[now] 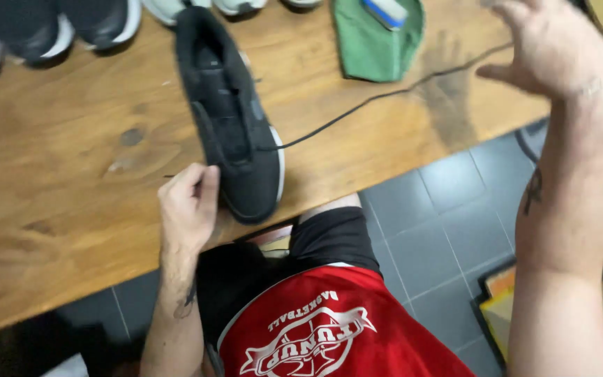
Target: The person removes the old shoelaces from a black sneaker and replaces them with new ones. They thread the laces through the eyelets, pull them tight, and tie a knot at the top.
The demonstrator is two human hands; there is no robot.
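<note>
One black sneaker (235,119) lies toe-near at the near edge of the wooden table (64,181); the left hand (188,206) touches its left side, fingers pinched together, apparently on a lace end, likely steadying the shoe against the pull. The right hand (553,49) is raised at far right, fingers spread apart, with one black shoelace (378,98) stretched taut from the shoe toward it; exact grip unclear. Far edge: about five other shoes (57,28) partly cropped, one green cloth (378,42) with one small brush-like block (385,10) on it.

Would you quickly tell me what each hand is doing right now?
Left hand: closed, pinching the shoelace end beside the black shoe.
Right hand: open, raised, lace at its fingers.
</note>
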